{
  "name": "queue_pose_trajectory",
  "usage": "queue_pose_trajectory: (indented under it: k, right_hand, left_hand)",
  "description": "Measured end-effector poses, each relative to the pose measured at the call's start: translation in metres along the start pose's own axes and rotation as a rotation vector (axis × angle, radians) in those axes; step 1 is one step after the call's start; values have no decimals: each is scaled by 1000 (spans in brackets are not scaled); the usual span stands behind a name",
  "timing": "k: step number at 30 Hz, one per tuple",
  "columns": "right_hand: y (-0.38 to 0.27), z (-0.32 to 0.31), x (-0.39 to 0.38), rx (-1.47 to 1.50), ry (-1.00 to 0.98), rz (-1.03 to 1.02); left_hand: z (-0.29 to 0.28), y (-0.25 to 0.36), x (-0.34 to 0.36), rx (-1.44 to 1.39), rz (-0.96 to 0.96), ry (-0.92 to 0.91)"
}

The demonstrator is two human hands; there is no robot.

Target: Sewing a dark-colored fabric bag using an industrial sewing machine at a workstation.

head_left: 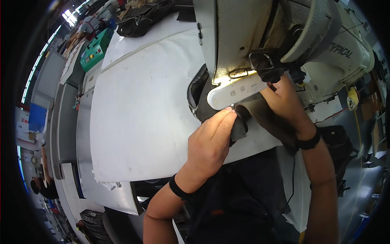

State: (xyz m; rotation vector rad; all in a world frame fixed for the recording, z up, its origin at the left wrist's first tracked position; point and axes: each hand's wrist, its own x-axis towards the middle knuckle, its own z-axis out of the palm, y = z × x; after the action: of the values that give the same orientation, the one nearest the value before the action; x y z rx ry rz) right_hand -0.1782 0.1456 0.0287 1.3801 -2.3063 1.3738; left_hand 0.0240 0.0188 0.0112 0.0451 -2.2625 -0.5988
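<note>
A dark fabric piece with a zipper edge (194, 106) lies under the head of a sewing machine (235, 36). My left hand (209, 140) is closed, its thumb and fingertips pinching the fabric's near edge just below a pale, rounded bar (237, 92). A curved dark flap (260, 116) of the work rises between my two hands. My right hand (282, 103) reaches in beside the machine head, against the far side of this flap. Its fingertips are hidden behind the machine, so their grip does not show. The needle area is mostly covered by the bar.
The white tabletop (142, 110) spreads to the left. A dark bag (142, 18) lies at its far edge. A green box-shaped device (96, 49) stands at the far left. Dark bags (337, 142) hang or rest at the right. Other people (87, 26) are in the left background.
</note>
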Motion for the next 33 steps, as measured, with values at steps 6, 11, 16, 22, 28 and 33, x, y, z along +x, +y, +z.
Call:
queue_pose_trajectory:
  k: [6,11,16,22,28,33]
  right_hand:
    - [1,-2,-1,83,-13,-67]
    - [-7,-2,1,27,36,-109]
    - [-7,-1,4,112,-4,-88]
    - [2,4,2,155,-18,-49]
    - [7,4,2,101,-17,-107]
    - [3,-1,0,90,-26,-91]
  left_hand:
    - [7,-7,-6,-51,0,22]
    - [0,-6,-4,-91,-21,20]
    - [-4,-1,17,-725,-719,106]
    - [8,-10,39,-663,-712,-11]
    - [10,-10,27,-757,-706,19]
    - [10,-8,13,-671,-627,71]
